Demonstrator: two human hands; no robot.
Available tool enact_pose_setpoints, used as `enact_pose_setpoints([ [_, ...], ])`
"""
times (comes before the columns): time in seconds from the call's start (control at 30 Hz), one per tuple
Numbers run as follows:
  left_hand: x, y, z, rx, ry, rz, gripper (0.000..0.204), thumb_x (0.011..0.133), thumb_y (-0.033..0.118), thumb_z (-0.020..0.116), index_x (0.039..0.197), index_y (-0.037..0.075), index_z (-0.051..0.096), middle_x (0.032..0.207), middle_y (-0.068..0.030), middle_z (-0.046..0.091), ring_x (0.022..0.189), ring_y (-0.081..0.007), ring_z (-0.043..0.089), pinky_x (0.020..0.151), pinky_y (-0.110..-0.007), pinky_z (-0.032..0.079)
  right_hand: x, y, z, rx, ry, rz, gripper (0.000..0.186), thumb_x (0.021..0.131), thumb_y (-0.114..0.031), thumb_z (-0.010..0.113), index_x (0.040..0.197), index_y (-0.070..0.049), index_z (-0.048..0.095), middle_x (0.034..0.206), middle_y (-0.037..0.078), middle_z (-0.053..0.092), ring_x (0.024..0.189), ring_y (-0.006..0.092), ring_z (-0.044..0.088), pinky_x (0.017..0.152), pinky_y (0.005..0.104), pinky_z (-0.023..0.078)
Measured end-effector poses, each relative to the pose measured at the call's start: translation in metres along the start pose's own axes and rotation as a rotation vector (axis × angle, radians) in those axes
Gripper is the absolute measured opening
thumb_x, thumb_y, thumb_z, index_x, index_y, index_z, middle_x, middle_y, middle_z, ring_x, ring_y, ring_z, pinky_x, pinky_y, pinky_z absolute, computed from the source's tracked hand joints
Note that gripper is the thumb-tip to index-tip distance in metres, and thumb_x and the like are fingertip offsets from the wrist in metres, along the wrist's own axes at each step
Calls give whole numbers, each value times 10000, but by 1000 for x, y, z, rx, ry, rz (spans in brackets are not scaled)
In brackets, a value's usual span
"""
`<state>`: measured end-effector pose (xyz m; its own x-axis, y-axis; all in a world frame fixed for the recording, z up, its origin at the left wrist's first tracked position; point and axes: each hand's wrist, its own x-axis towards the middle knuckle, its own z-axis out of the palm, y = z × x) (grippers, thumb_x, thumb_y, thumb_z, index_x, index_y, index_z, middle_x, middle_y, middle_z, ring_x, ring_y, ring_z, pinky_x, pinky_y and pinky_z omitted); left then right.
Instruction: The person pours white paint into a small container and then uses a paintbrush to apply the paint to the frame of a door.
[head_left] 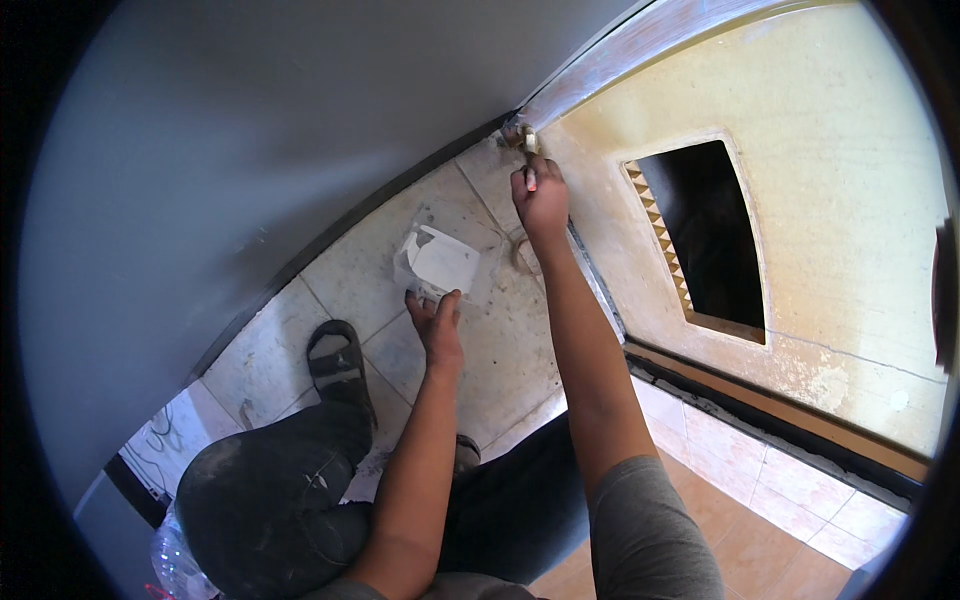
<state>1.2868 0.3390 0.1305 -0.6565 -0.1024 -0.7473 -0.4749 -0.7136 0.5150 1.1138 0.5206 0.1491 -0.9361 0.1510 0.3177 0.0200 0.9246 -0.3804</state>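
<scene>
My right hand [542, 200] is closed around the handle of a paintbrush [530, 145]. The brush's head reaches into the corner where the grey panel, the floor and the cream wall meet; its bristle tips are hard to make out. Lower down, my left hand [436, 325] grips the near edge of a small clear plastic tub [405, 262] with white paint [447, 262] in it. A round, pale ring like a tape roll [524, 256] lies on the floor between the tub and the wall.
A large grey panel [220, 170] rises on the left. The cream wall [820, 130] on the right has a dark rectangular opening [705, 240]. Stained tiles [500, 355] cover the floor beside my sandalled foot [340, 365]. A clear plastic bottle [178, 555] and cables [160, 435] are lower left.
</scene>
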Motion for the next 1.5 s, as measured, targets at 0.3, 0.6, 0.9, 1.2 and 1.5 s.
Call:
enact_pose_setpoints([
  [0.3, -5, -2, 5, 38, -16, -30, 973, 837, 135, 766, 1612, 192, 180, 1538, -90, 398, 1424, -287, 405, 1168, -534, 298, 1, -9, 0, 14, 2, -82, 362, 860, -160, 722, 1191, -17, 689, 991, 206, 688, 875, 406, 695, 780, 478, 577],
  [0.6, -3, -10, 6, 36, -3, -5, 938, 823, 175, 768, 1588, 206, 227, 1443, -52, 490, 1330, -230, 456, 1079, -477, 337, -4, -25, -3, 43, 22, -49, 379, 873, -157, 706, 1228, -26, 681, 981, 220, 677, 897, 431, 681, 807, 497, 568],
  [0.9, -3, -4, 8, 40, -6, -12, 966, 822, 173, 764, 1603, 216, 197, 1467, -68, 462, 1322, -231, 451, 1072, -472, 339, -4, -34, 1, 130, 127, 56, 366, 866, -149, 695, 1209, -23, 686, 1017, 223, 686, 916, 434, 683, 828, 481, 561],
  [1.2, 2, -8, 8, 33, -9, -17, 931, 824, 171, 762, 1580, 214, 222, 1464, -64, 473, 1316, -236, 449, 1054, -466, 336, -5, -37, 17, 144, 278, 15, 382, 851, -93, 681, 1219, 11, 676, 979, 214, 671, 851, 399, 674, 783, 450, 553],
  [1.5, 7, -6, 6, 9, 26, 79, 914, 835, 132, 749, 1587, 189, 233, 1470, -79, 462, 1345, -250, 452, 1092, -462, 349, -24, -43, 28, 267, 377, 99, 404, 875, -50, 666, 1278, -20, 654, 1071, 189, 673, 888, 376, 672, 808, 442, 555],
])
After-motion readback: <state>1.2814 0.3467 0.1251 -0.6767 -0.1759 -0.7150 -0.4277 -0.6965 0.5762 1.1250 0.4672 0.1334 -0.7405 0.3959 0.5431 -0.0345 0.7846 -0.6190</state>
